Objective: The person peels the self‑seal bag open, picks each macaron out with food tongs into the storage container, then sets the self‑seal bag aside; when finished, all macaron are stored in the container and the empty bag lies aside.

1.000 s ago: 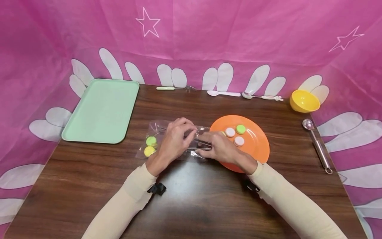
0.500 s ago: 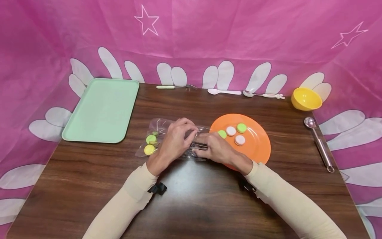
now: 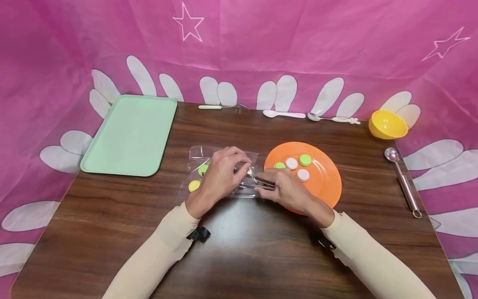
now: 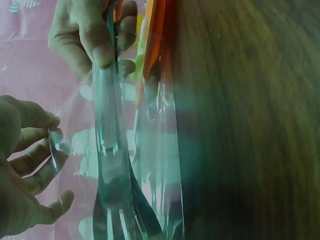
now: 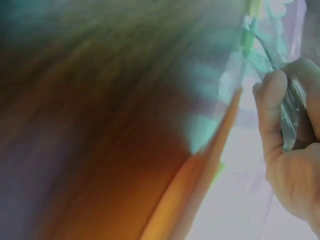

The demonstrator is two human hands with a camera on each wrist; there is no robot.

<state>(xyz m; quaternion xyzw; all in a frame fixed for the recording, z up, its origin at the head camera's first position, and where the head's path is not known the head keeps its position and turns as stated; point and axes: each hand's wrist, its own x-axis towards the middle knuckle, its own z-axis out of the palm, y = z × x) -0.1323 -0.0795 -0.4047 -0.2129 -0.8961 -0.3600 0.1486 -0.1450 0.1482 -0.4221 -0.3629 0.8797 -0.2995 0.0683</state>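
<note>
A clear plastic bag (image 3: 196, 152) lies mid-table, with a green macaron (image 3: 203, 169) and a yellow macaron (image 3: 194, 185) toward its left end. My left hand (image 3: 224, 170) pinches the bag's film between thumb and fingers near its mouth, as the left wrist view shows. Metal tongs (image 4: 107, 125) reach into the bag, their two arms spread apart. Gripping their rear end is my right hand (image 3: 289, 189), beside the orange plate (image 3: 323, 178). Pale pink macarons (image 3: 303, 175) and green macarons (image 3: 305, 160) sit on that plate. My left hand hides the tong tips in the head view.
A mint-green tray (image 3: 130, 137) lies at the left. Along the back edge are a fork (image 3: 210, 107), a pink spoon (image 3: 284, 114) and another spoon (image 3: 341, 120). At the right stand a yellow bowl (image 3: 388, 126) and a metal scoop (image 3: 405, 182) with a long handle.
My right hand pushed the tongs slightly left into the bag, then drew back right. The green macaron inside the bag has shifted right, closer to my left hand, which holds its place.
</note>
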